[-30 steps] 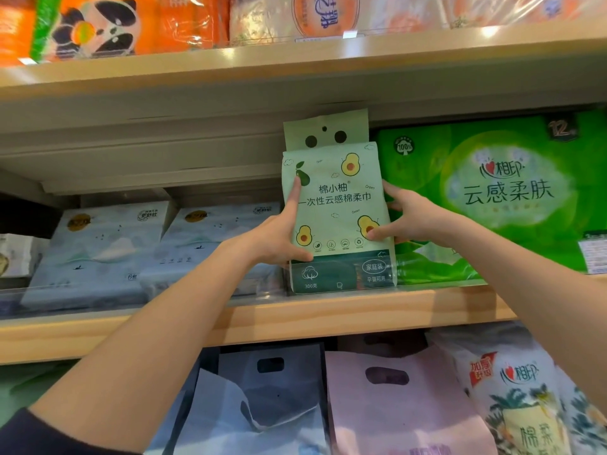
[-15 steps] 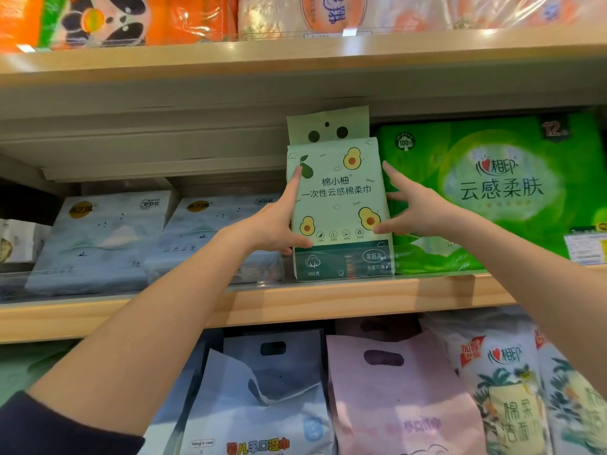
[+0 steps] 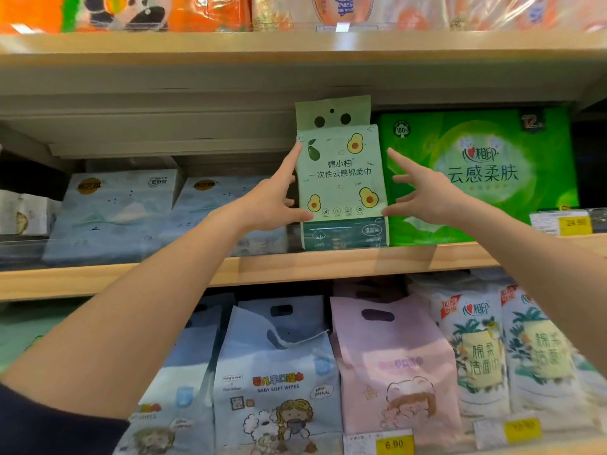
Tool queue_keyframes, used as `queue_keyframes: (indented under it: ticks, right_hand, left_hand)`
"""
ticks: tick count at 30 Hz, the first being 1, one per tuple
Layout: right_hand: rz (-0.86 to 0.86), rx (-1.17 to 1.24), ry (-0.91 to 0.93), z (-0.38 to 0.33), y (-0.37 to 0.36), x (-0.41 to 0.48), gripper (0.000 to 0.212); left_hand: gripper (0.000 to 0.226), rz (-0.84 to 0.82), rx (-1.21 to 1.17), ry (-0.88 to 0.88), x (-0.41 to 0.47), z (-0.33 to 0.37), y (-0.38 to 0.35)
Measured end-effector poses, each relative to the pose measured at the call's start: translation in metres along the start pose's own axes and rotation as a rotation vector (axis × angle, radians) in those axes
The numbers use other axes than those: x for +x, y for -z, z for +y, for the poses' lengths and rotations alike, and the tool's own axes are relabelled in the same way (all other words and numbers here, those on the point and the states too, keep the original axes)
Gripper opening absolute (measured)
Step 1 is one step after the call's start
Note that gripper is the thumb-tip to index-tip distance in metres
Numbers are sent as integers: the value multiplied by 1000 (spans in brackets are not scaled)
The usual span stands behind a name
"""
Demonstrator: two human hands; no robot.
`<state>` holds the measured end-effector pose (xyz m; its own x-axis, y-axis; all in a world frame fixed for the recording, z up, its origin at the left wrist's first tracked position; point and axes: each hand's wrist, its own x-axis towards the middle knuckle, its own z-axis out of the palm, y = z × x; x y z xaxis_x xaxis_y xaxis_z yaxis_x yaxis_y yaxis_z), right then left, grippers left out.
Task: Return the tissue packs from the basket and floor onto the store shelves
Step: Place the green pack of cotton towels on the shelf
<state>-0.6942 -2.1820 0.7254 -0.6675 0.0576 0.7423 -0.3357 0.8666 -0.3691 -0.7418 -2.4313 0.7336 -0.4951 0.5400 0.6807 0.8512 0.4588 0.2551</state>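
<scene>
A pale green tissue pack with avocado prints (image 3: 341,178) stands upright on the middle wooden shelf (image 3: 328,267), between blue packs and a big green pack. My left hand (image 3: 272,201) lies against its left edge, index finger straight up along the side and thumb tip on the lower front. My right hand (image 3: 423,195) is beside its right edge with fingers spread; only the thumb tip is near the pack's lower right side. Neither basket nor floor is in view.
The large green tissue pack (image 3: 486,178) fills the shelf to the right, and light blue packs (image 3: 115,211) sit to the left. Below hang blue (image 3: 279,372) and pink (image 3: 394,366) wipe bags and white packs (image 3: 476,353). Orange packs (image 3: 131,11) line the top shelf.
The avocado pack stays upright on the shelf. My right hand has come off its front and spread open beside it; my left hand has loosened along the left edge.
</scene>
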Motion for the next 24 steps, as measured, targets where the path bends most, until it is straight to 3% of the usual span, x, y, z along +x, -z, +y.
queue_keyframes:
  ticks: [4,13,24]
  right_hand:
    - [29,-52,8,-9,5,-24,100]
    - [-52,-40,-19,-28,27,-97,95]
    - [-284,58,-43,-13,7,-230,93]
  left_hand:
    - [102,33,-36,3,-21,13,5]
    - [94,-55,42,119,-93,61,9]
    - [93,-187,63,335,-226,85,-44]
